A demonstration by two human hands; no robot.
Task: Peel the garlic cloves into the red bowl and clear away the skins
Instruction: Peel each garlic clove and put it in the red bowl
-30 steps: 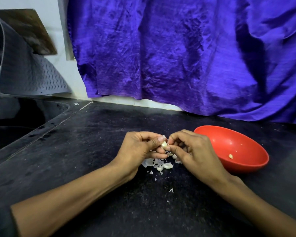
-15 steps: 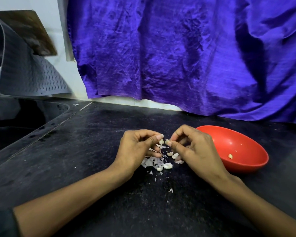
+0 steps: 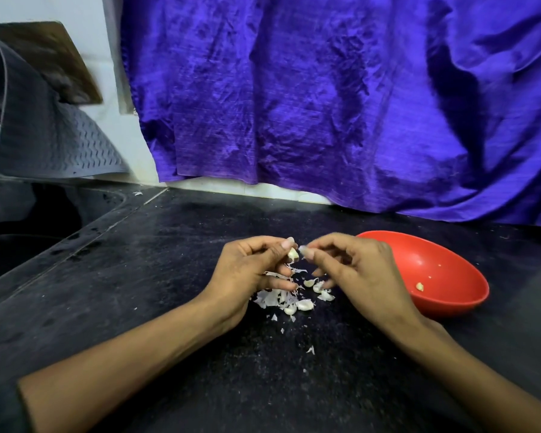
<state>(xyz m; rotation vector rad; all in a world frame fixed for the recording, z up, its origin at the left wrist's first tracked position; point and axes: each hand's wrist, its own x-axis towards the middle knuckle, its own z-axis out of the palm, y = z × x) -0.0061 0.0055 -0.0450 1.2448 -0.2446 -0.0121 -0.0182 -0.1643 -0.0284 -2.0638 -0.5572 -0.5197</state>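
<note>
The left hand's (image 3: 247,273) grip pinches a garlic clove (image 3: 292,254) between thumb and curled fingers, held just above the worktop (image 3: 156,276); the right hand's (image 3: 356,270) grip has its fingers curled with thumb and forefinger pressed together at the clove's right side, though whether they catch a shred of skin is too small to tell. Behind everything a purple cloth (image 3: 325,98) hangs down the wall to the worktop's back edge. A dark sink (image 3: 28,232) is set into the worktop's left side, with a grey ridged mat (image 3: 53,142) draped above it. The red bowl (image 3: 434,276) sits tilted toward the right edge of the worktop, just beside the right hand, with one peeled clove (image 3: 419,286) lying inside it. Below the two hands, near the middle of the worktop, lies a heap of white garlic skins (image 3: 274,297), with a few loose cloves (image 3: 305,304) along its near and right sides and small skin flakes (image 3: 310,350) scattered toward the front edge.
</note>
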